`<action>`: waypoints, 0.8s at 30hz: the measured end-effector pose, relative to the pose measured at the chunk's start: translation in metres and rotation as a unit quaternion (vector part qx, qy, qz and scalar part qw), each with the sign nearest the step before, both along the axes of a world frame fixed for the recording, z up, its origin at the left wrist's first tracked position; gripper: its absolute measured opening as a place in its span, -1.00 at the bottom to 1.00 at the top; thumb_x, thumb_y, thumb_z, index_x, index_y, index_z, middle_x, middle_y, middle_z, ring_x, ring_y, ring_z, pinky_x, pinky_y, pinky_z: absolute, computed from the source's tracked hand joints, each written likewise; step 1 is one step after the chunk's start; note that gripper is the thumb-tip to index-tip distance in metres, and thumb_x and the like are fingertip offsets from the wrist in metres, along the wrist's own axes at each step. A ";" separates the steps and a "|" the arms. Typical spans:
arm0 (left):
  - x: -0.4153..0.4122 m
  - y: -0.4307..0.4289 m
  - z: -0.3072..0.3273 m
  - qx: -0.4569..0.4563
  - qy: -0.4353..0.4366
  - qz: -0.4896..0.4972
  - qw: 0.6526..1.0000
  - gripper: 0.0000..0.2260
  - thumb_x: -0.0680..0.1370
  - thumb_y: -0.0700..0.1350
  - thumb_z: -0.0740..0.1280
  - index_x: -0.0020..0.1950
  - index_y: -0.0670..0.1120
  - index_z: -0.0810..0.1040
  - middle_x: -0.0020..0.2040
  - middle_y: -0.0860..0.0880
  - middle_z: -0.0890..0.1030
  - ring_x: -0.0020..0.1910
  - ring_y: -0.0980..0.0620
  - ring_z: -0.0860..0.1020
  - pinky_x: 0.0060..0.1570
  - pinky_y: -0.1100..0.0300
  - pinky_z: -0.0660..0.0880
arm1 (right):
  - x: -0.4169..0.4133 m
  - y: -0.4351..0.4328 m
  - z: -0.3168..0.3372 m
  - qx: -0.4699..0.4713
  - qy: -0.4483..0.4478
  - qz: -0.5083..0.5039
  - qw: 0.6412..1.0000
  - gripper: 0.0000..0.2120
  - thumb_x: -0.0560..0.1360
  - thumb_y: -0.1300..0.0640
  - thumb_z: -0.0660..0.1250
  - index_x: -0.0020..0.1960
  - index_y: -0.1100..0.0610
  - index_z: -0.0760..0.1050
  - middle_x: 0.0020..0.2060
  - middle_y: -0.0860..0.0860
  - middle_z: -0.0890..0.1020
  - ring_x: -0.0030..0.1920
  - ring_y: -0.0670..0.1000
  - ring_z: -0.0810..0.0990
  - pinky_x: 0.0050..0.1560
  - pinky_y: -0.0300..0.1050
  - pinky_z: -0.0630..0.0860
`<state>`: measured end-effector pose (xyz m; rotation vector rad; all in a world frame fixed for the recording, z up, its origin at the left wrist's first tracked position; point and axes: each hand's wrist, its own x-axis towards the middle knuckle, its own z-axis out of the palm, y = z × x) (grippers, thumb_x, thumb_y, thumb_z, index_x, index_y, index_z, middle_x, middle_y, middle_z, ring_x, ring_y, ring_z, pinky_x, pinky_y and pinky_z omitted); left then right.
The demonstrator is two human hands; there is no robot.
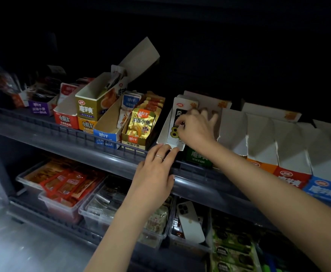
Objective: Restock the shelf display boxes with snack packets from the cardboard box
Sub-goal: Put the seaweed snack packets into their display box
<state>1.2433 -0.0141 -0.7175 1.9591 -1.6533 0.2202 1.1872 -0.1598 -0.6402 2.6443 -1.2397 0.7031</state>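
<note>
Where the rail (pixel 72 131) fronts the upper shelf, the boxes stand packed side by side, so open room lies only above them and in front of the rail. The green box (pixel 199 159) sits between the gold box (pixel 130 143) on its left and a row of white boxes (pixel 258 138) on its right, close against both. Its white left wall leans out toward the gold box. White packets (pixel 177 114) stand upright at the front of the green box, tops above its walls and lower edge down at the rail.

The right hand (pixel 197 130) reaches in from the right above the white boxes. Its thumb and forefinger pinch the front packet's face, and the other fingers spread apart behind the stack. The left hand (pixel 155 173) lies over the rail with fingers straight and together, gripping nothing. Its fingertips touch the bottom edge of the leaning wall and the front packet. On the lower shelf, a phone (pixel 190 220) lies in a clear bin (pixel 171 232).
</note>
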 end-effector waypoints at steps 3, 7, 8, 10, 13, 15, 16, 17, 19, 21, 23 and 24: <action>-0.001 0.000 -0.001 -0.003 0.004 -0.001 1.000 -0.43 0.58 -0.09 0.23 0.54 0.04 0.06 0.50 0.07 0.11 0.48 0.09 -0.07 0.39 0.01 0.27 | 0.006 0.004 0.003 0.029 0.083 -0.020 0.996 -0.63 0.55 0.10 0.19 0.31 -0.15 0.43 0.32 0.03 0.41 0.37 0.15 0.19 0.41 0.26 -0.15; -0.001 0.001 0.000 -0.002 0.005 0.001 1.000 -0.43 0.59 -0.10 0.22 0.54 0.04 0.06 0.50 0.08 0.11 0.48 0.11 -0.07 0.38 0.01 0.28 | 0.010 0.003 0.009 0.044 0.168 -0.071 0.982 -0.57 0.55 0.09 0.17 0.40 -0.14 0.34 0.34 0.07 0.40 0.42 0.18 0.16 0.40 0.34 -0.23; 0.000 0.001 0.001 -0.003 0.006 0.000 1.000 -0.44 0.59 -0.10 0.22 0.54 0.04 0.06 0.50 0.08 0.12 0.48 0.11 -0.07 0.38 0.02 0.27 | 0.010 0.003 0.010 0.043 0.181 -0.077 0.979 -0.56 0.54 0.09 0.16 0.41 -0.13 0.32 0.34 0.07 0.40 0.42 0.19 0.15 0.40 0.35 -0.24; 0.000 0.001 0.001 -0.003 0.007 -0.001 1.000 -0.44 0.59 -0.10 0.22 0.54 0.04 0.07 0.50 0.08 0.12 0.48 0.12 -0.06 0.39 0.02 0.27 | 0.011 0.003 0.011 0.043 0.198 -0.082 0.976 -0.54 0.55 0.09 0.14 0.44 -0.14 0.28 0.36 0.06 0.38 0.44 0.19 0.13 0.38 0.37 -0.26; 0.000 0.001 0.000 -0.005 0.008 -0.003 1.000 -0.45 0.59 -0.10 0.22 0.53 0.04 0.09 0.49 0.08 0.13 0.48 0.12 -0.05 0.37 0.01 0.29 | 0.010 0.003 0.011 0.052 0.213 -0.076 0.973 -0.52 0.56 0.08 0.13 0.46 -0.17 0.21 0.41 0.06 0.31 0.45 0.20 0.11 0.39 0.39 -0.26; 0.001 0.000 -0.001 -0.008 0.009 -0.003 1.000 -0.45 0.58 -0.11 0.23 0.53 0.03 0.10 0.49 0.08 0.14 0.48 0.11 -0.04 0.37 0.00 0.29 | 0.009 0.002 0.011 0.060 0.203 -0.068 0.975 -0.52 0.57 0.07 0.13 0.46 -0.17 0.20 0.42 0.05 0.30 0.45 0.20 0.12 0.39 0.38 -0.26; 0.001 0.000 -0.002 -0.008 0.009 -0.003 1.000 -0.45 0.58 -0.11 0.23 0.53 0.03 0.10 0.49 0.08 0.14 0.48 0.11 -0.04 0.37 0.00 0.30 | 0.008 0.001 0.011 0.063 0.195 -0.063 0.977 -0.53 0.57 0.06 0.14 0.46 -0.17 0.21 0.42 0.05 0.31 0.45 0.20 0.13 0.39 0.38 -0.26; 0.001 0.000 -0.002 -0.009 0.009 -0.005 1.000 -0.45 0.58 -0.12 0.23 0.53 0.03 0.10 0.49 0.07 0.14 0.48 0.11 -0.04 0.37 -0.01 0.30 | 0.008 0.001 0.010 0.068 0.183 -0.054 0.979 -0.53 0.56 0.06 0.15 0.45 -0.17 0.22 0.41 0.05 0.31 0.45 0.20 0.13 0.39 0.38 -0.27; 0.002 0.001 -0.001 -0.010 0.007 -0.011 1.000 -0.43 0.57 -0.12 0.24 0.53 0.02 0.10 0.50 0.05 0.15 0.49 0.09 -0.03 0.36 -0.04 0.30 | 0.005 0.000 0.009 0.090 0.143 -0.026 0.985 -0.54 0.55 0.06 0.15 0.43 -0.17 0.26 0.43 0.02 0.31 0.45 0.19 0.14 0.36 0.36 -0.31; 0.003 0.002 -0.001 0.004 -0.004 -0.017 1.000 -0.41 0.58 -0.11 0.23 0.55 0.03 0.04 0.52 0.05 0.10 0.50 0.09 -0.06 0.39 -0.04 0.26 | -0.001 0.002 0.007 0.121 0.073 0.011 0.990 -0.57 0.55 0.05 0.16 0.40 -0.18 0.32 0.42 -0.02 0.34 0.45 0.14 0.14 0.36 0.32 -0.35; 0.002 0.004 -0.001 0.017 -0.009 -0.015 1.000 -0.38 0.58 -0.10 0.23 0.56 0.04 -0.02 0.55 0.06 0.02 0.52 0.08 -0.08 0.43 -0.04 0.20 | -0.012 0.007 0.002 0.129 -0.025 0.052 0.990 -0.62 0.55 0.05 0.17 0.33 -0.19 0.39 0.38 -0.07 0.40 0.44 0.07 0.18 0.39 0.27 -0.32; 0.001 0.005 0.000 0.020 -0.015 -0.006 1.000 -0.38 0.58 -0.10 0.23 0.56 0.03 -0.02 0.56 0.05 -0.01 0.52 0.06 -0.06 0.44 -0.03 0.19 | -0.022 0.013 -0.002 0.117 -0.073 0.079 0.987 -0.65 0.55 0.08 0.18 0.30 -0.17 0.43 0.35 -0.09 0.43 0.43 0.04 0.21 0.40 0.23 -0.28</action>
